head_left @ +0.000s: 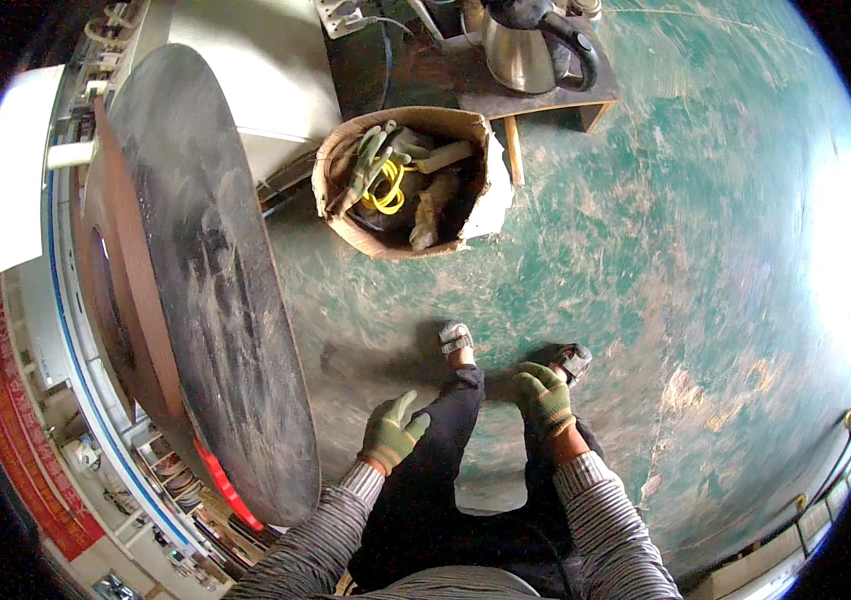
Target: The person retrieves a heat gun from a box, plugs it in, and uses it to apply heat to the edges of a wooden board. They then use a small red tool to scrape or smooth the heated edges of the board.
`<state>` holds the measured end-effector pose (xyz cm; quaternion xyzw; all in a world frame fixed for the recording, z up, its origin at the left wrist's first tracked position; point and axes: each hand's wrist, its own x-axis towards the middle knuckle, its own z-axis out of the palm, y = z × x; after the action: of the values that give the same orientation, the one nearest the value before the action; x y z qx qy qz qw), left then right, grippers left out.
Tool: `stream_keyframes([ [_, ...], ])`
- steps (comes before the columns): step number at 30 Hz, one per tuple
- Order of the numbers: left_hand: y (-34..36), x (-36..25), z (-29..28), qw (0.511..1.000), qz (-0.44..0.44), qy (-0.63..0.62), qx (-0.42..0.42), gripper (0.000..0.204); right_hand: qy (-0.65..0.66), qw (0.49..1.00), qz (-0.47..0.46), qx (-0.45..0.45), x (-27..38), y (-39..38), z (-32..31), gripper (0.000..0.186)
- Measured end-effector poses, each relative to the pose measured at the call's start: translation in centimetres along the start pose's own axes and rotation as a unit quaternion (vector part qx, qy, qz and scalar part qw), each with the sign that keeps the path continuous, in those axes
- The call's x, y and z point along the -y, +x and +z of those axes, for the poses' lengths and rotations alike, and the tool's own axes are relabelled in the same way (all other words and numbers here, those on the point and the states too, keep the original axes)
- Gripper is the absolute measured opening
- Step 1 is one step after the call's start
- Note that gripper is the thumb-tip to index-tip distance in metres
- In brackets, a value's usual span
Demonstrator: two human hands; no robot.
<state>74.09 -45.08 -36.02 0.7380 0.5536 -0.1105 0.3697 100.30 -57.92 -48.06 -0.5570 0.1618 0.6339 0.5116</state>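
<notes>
Above the legs (451, 418), the gloved left hand (393, 434) is held with a fairly wide grip, thumb spread; the right hand (546, 398) is curled downward, its grip impossible to tell. Near the left hand, a dark board (231, 300) is seen leftward. Farther off, yellow cord (383, 190) is held in a cardboard box (489, 190), and beyond, a kettle (518, 58) is carried by a low table (536, 103).

A metal kettle (518, 58) stands on a brown table (468, 84).
</notes>
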Motion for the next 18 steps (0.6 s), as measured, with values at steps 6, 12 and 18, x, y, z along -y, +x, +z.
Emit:
stream_keyframes([
  [6,0.2,-1.0,0.7,1.0,0.009,-0.024,0.004,0.054,0.003,1.0,-0.009,0.014,0.5,-0.8,-0.1,0.034],
  [12,-5.3,0.4,1.6,0.991,-0.033,0.057,0.119,0.064,-0.076,0.996,-0.049,-0.012,0.2,-2.9,-1.7,0.03],
  [18,-7.3,0.2,3.6,0.979,0.001,0.12,0.166,0.069,-0.102,0.992,-0.024,-0.068,-1.3,-4.5,-4.1,0.026],
])
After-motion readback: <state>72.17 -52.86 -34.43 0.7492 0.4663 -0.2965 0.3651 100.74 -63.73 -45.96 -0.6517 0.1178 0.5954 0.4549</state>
